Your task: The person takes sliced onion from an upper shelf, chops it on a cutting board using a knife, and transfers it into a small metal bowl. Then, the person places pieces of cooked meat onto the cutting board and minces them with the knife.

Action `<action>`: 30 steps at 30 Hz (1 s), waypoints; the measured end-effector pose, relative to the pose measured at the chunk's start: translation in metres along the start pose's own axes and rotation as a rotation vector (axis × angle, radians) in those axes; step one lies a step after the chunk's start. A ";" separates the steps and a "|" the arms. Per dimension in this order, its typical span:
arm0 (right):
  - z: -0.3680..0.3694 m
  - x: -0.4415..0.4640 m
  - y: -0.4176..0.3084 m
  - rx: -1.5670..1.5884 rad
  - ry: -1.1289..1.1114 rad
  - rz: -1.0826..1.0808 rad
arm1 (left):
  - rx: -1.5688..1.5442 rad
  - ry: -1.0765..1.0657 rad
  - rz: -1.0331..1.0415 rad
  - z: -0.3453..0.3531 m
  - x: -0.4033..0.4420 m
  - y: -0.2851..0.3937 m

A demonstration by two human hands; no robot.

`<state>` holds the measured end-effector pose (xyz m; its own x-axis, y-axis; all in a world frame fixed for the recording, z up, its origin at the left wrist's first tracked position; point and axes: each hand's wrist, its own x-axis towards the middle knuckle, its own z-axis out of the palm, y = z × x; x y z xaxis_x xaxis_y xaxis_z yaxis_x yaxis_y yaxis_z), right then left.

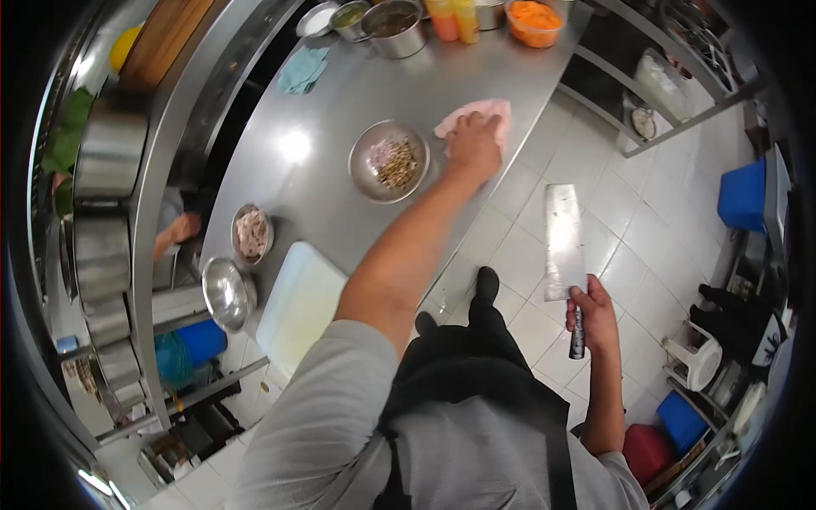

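Observation:
My left hand point(476, 144) presses on a pink cloth point(495, 113) near the right edge of the steel table point(314, 178); its fingers are spread over the cloth. In my right hand point(595, 313) is the dark handle of a cleaver point(563, 242), held over the floor with the broad blade pointing away from me. Just left of my left hand sits a metal bowl point(361, 166) with chopped pinkish and brown pieces. A smaller bowl point(269, 240) of pale chopped food stands farther left, beside an empty metal bowl point(223, 293) and a white cutting board point(299, 302).
Pots point(395, 38), bottles point(455, 21) and a container of orange food point(534, 25) line the table's far end, with a teal cloth point(303, 70) nearby. Another person's hand point(184, 227) shows beyond the left shelf. Shelves stand at right.

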<state>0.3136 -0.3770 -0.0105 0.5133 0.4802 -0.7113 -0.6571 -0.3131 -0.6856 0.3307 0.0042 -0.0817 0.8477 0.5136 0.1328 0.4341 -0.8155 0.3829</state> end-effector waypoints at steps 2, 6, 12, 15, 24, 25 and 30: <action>-0.006 0.005 0.003 0.008 0.012 -0.002 | 0.018 -0.095 -0.006 0.004 -0.029 0.003; -0.006 0.008 0.004 0.023 0.014 0.002 | -0.029 -0.129 0.234 -0.016 -0.151 -0.004; 0.017 0.002 -0.002 -0.069 -0.060 -0.005 | -0.369 -0.173 0.151 -0.107 -0.247 -0.113; 0.043 -0.005 -0.002 -0.114 -0.124 -0.004 | 0.031 0.017 -0.289 -0.143 -0.265 -0.170; 0.152 -0.049 0.016 0.197 -0.415 0.002 | -0.325 -0.248 0.078 -0.059 -0.372 -0.037; 0.167 -0.053 0.017 0.219 -0.459 0.020 | -0.493 -0.427 0.026 -0.081 -0.387 -0.018; 0.230 -0.076 0.030 0.008 -0.655 0.077 | -1.024 -0.214 -0.246 -0.171 -0.468 -0.072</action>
<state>0.1276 -0.2351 0.0585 0.0244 0.8567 -0.5152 -0.6839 -0.3616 -0.6337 -0.1491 -0.1319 -0.0145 0.8510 0.4944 -0.1771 0.2222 -0.0333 0.9744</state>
